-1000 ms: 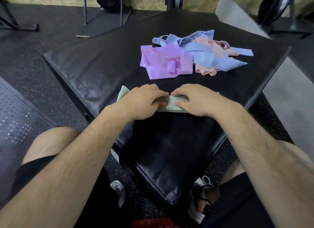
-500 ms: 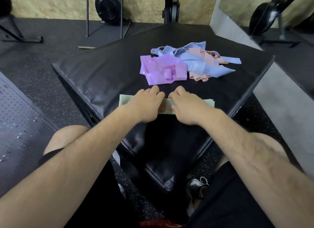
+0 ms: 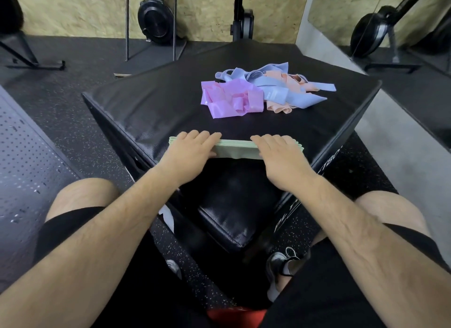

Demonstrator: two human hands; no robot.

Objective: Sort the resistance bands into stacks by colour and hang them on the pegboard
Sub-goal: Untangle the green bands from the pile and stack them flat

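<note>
- The single view comes from a camera on the person's head, facing forward and steeply down.
- Both forearms enter from the bottom corners and run up to mid-frame, where the left hand (image 3: 192, 149) and right hand (image 3: 278, 154) lie close to the lens.
- The bench (image 3: 151, 112) is seen corner-on, with its near corner pointing at the wearer between the knees.
- The thighs and a shoe (image 3: 280, 266) fill the bottom edge, almost straight below the camera.
- The wide lens takes in the floor (image 3: 61, 107) on both sides and reaches the chipboard wall (image 3: 207, 10) at the top, well beyond the bench.
</note>
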